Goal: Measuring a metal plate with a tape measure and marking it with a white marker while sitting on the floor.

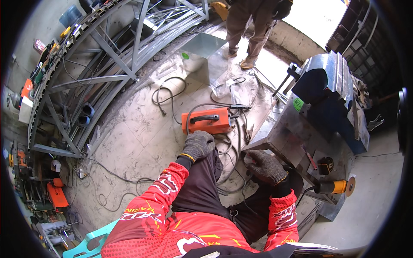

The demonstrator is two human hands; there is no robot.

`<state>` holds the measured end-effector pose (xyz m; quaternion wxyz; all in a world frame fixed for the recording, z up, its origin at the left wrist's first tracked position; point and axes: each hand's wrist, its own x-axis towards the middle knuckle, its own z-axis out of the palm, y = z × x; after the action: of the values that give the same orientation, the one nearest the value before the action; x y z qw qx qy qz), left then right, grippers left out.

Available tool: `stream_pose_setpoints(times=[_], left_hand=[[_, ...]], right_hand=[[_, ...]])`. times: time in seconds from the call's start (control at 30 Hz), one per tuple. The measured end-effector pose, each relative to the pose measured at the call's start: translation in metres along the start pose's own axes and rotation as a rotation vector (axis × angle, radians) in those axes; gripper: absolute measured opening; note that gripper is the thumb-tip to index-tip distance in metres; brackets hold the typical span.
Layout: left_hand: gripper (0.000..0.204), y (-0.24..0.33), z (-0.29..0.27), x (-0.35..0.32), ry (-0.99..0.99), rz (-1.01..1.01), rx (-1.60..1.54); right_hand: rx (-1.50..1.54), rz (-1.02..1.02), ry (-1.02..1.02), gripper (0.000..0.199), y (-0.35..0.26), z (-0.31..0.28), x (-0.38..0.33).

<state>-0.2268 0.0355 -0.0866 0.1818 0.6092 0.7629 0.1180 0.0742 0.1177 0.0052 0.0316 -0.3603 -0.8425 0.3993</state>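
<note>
My left hand (198, 145), in a grey knitted glove, rests closed on my left knee, with nothing visible in it. Just beyond it, apart from the fingers, an orange welding machine (208, 121) with a black carry handle stands on the floor. My right hand (265, 167), gloved alike, is curled above my right leg, beside the near corner of a sheet-metal box (282, 139). Whatever its fingers may hold is hidden. To its right, a tape measure (325, 165) and a red-handled tool (309, 159) lie on metal, near a yellow angle grinder (333, 187) with a brown disc.
Black cables (232, 159) loop across the tiled floor (129, 142). Ahead, another person (249, 26) stands beside a shiny metal box (202, 53). A steel rack (112, 51) with metal lengths lines the left. A turquoise plastic chair (92, 241) shows at lower left.
</note>
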Motion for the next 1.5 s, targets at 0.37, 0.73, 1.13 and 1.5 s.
stream_pose_setpoints(times=[0.37, 0.73, 1.13, 1.5], left_hand=[[0.029, -0.002, 0.003, 0.001, -0.015, -0.004, 0.001], [0.032, 0.002, -0.004, 0.001, -0.058, -0.04, 0.007], [0.031, 0.003, -0.003, 0.0, -0.06, -0.031, 0.003], [0.03, -0.007, 0.001, 0.004, -0.057, -0.027, 0.017]], right_hand=[[-0.014, 0.003, -0.006, 0.042, -0.001, 0.0, 0.0], [-0.01, -0.012, 0.016, 0.041, 0.004, 0.004, 0.0], [-0.037, -0.007, 0.022, 0.04, 0.013, 0.009, -0.001], [-0.017, 0.008, 0.019, 0.044, 0.008, 0.005, 0.006]])
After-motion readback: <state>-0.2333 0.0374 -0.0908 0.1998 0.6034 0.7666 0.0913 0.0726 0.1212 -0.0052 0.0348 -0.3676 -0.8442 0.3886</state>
